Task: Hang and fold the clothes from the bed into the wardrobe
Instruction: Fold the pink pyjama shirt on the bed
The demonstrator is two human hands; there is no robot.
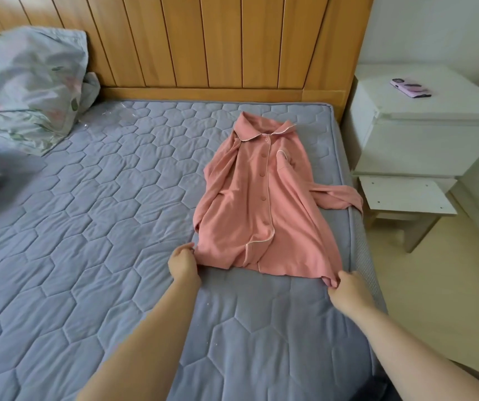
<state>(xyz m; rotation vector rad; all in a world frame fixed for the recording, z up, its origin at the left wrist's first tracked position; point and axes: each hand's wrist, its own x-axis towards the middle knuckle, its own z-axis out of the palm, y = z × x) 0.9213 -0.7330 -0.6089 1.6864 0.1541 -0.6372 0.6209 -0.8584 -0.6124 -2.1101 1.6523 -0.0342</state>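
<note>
Shirt (261, 204) is lying front-up on the bed (88, 227), collar pointing to twelve o'clock. Left hand (184, 261) and right hand (348, 287) are pinching its hem corners. Sleeve (339, 198) at three o'clock is hanging over the bed's edge; a hard tug is risking sliding it floorward.

Open quilted bed (88, 227) lay left of the pink shirt (261, 204), running as far as the pillow (27, 82) heaped at the far-left corner. Headboard (203, 44) walled off the far side just behind the shirt. Right of the shirt only a thin strip of mattress showed; a sleeve (339, 198) hung over that edge, nightstand (423, 146) and low stool (406, 195) standing close alongside.
</note>
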